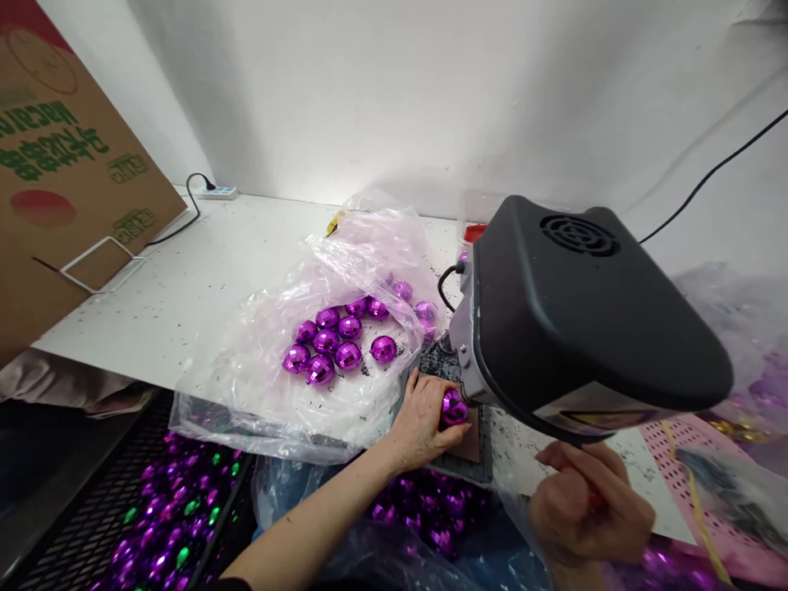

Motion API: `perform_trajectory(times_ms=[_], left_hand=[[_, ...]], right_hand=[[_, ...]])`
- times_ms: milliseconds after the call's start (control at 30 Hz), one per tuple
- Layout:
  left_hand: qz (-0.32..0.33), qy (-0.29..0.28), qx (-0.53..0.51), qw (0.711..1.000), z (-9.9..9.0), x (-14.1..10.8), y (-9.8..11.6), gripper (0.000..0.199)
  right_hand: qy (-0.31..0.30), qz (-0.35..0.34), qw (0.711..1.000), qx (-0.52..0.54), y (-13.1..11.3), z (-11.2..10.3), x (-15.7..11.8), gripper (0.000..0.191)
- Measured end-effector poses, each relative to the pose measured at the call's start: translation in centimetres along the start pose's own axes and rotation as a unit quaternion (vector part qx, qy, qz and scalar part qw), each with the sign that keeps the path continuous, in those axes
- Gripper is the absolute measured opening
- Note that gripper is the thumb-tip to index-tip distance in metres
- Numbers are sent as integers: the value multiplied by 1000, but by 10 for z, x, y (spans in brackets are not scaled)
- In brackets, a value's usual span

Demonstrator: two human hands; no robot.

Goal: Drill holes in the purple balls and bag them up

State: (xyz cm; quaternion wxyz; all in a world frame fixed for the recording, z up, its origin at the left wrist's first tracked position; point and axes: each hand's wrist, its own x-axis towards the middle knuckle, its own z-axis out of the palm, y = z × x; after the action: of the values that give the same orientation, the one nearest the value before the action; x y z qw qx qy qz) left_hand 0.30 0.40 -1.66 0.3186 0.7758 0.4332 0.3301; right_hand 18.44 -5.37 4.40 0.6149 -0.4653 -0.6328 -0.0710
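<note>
So the left hand has a purple ball pinched between thumb and fingers, right at its fingertips and just under the tip of the big black machine, which sits to the right of that hand. If you ask me, doing this well is mostly about keeping the ball dead steady, since round shiny stuff probably loves to roll, and keeping skin well out from under the tip because there's barely any gap. I'd let the brown pad beneath the hand take the weight instead of squeezing harder. As for pose, the left forearm slants up and in from the lower left, back of the hand facing up, thumb on the near side of the ball, one finger poking out away from it. The right hand is off to the right of the left one, below the machine, curled into a loose fist round a red piece; can't tell what that is, most of it's hidden. More purple balls lie left of and beyond the left hand, on a clear plastic bag spread over the desk.
</note>
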Motion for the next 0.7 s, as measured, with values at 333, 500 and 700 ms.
perform_trajectory(times_ms=[333,500,700], left_hand=[[13,10,-3,1000,-5,-1,3,46],[24,-18,-36,999,-26,-41,20,48],[74,-164,119,976,-21,-108,27,57]], right_hand=[[55,45,997,-40,-8,23,147,29],[45,74,996,-11,6,27,145,22],[54,75,995,-42,9,24,144,19]])
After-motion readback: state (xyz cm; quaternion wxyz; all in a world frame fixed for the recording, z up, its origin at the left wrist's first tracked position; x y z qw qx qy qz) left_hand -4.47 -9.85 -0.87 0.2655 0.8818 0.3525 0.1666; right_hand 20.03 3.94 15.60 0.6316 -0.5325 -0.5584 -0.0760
